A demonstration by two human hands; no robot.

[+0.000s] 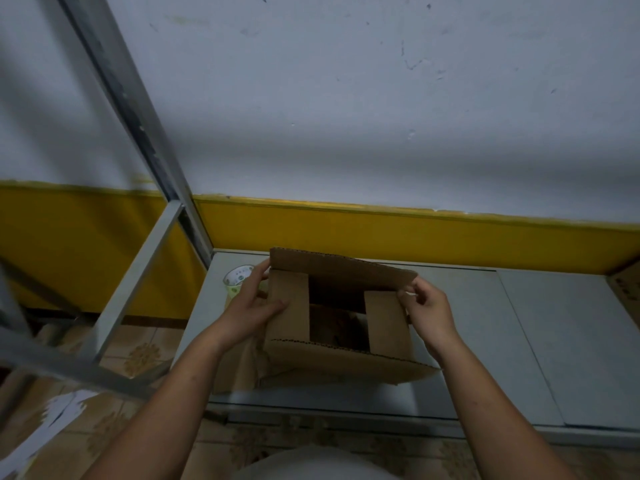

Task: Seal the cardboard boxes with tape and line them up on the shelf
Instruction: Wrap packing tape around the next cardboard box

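Note:
An open brown cardboard box [346,365] stands on the grey shelf [502,341]. Its two short side flaps are folded in, the far long flap stands up and the near long flap hangs outward. My left hand [251,306] lies on the left side flap, its fingers reaching the far flap's left corner. My right hand [427,306] pinches the right end of the far flap. A roll of tape [237,277] sits on the shelf just behind my left hand, partly hidden by it.
A grey metal shelf frame [138,271] rises at the left. The wall behind is white above a yellow band [381,233]. Another cardboard box edge [627,285] shows at the far right. Patterned floor tiles and white paper scraps [59,414] lie below left.

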